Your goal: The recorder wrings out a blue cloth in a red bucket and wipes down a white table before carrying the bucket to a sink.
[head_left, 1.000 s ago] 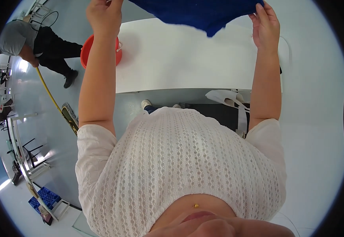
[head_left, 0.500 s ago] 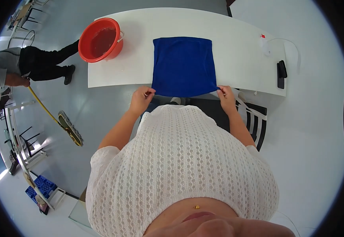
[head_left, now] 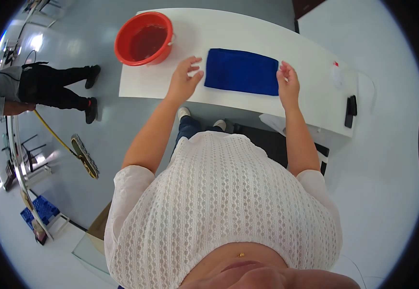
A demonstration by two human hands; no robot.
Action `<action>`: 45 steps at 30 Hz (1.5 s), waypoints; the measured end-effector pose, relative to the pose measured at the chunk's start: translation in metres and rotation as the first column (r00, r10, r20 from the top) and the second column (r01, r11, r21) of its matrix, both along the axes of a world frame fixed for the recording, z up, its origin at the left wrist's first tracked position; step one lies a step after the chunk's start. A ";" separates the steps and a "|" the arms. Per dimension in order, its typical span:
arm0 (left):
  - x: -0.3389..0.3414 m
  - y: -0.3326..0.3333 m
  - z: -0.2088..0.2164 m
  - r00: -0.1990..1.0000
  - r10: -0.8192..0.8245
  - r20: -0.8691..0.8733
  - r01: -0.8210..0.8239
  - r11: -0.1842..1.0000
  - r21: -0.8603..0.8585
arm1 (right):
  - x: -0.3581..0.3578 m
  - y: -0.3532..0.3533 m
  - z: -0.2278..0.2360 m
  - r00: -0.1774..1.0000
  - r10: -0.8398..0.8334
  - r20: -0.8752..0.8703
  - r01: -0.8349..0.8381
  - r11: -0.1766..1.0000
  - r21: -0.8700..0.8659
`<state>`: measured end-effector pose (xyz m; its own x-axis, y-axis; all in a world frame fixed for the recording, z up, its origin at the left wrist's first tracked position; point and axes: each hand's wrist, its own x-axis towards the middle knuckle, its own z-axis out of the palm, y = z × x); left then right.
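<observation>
A dark blue cloth (head_left: 241, 72) lies on the white table (head_left: 190, 94) as a flat rectangle, doubled over on itself. My left hand (head_left: 185, 79) hovers off the cloth's left edge, its thumb and fingers apart with nothing between them. On the other side, my right hand (head_left: 288, 83) is beside the cloth's right edge. Its fingers are loosely bent and spread, and they hold nothing that I can see. Whether the right thumb touches the edge I cannot tell.
At the table's far left stands a red bucket (head_left: 154, 59) with water in it. A white bottle (head_left: 336, 76) and a black object (head_left: 350, 111) lie toward the right end. Left of the table, a person (head_left: 50, 89) holds a yellow-handled mop (head_left: 84, 156). A black chair (head_left: 260, 144) is tucked close by.
The cloth's near edge has been folded over to the far side, so it is about half as deep. Both hands moved forward and let go. The person with the mop shifted their legs.
</observation>
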<state>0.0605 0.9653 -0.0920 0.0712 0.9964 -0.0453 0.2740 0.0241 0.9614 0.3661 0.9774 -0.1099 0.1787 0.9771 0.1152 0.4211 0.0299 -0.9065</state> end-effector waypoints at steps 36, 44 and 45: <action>-0.119 0.040 -0.009 0.608 0.673 0.422 -0.228 0.657 -0.719 | -0.072 0.106 -0.126 0.529 0.048 0.847 0.410 0.859 -0.305; -0.134 -0.043 0.030 0.394 0.813 0.429 -0.424 0.575 -0.700 | -0.154 0.197 -0.125 0.490 0.203 0.848 -0.055 0.978 -0.203; -0.135 -0.055 0.033 0.374 0.825 0.423 -0.460 0.561 -0.688 | -0.168 0.208 -0.126 0.491 0.216 0.844 -0.106 0.976 -0.188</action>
<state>-0.0743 0.9101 -0.0592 -0.3954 0.6152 -0.6821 -0.6829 0.2997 0.6662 0.1982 1.1850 -0.2357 -0.1160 0.9929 0.0250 0.9874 0.1180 -0.1054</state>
